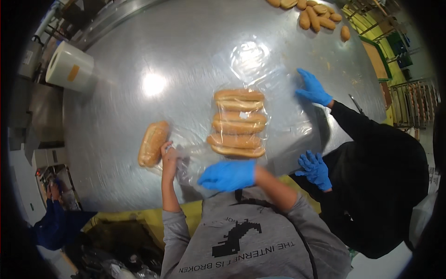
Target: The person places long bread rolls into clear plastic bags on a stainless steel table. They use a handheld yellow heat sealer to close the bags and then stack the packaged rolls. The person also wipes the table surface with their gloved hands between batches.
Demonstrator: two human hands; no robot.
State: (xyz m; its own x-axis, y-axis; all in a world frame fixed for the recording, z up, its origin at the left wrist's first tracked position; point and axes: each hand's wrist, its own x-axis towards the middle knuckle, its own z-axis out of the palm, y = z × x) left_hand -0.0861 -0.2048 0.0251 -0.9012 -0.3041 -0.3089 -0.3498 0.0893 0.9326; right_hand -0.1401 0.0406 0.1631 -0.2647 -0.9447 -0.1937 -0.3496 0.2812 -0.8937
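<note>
Right hand [226, 176]: blue-gloved, at the near edge, fingers folded; grip cannot be told.
Clear film [189, 163]: crumpled, between both hands.
Left hand [169, 154]: bare, fingers bent beside the left roll; grasp cannot be told.
Left roll [153, 144]: one, golden, on the steel table [116, 107] (film at its near end); packing seemingly unfinished.
Bagged rolls [239, 123]: three, centre, in clear plastic; seemingly done.
Co-worker's far hand [314, 89]: right side, blue-gloved, fingers spread, nothing held.
Loose rolls [318, 19]: heap, far right, unbagged; seemingly left to do.
</note>
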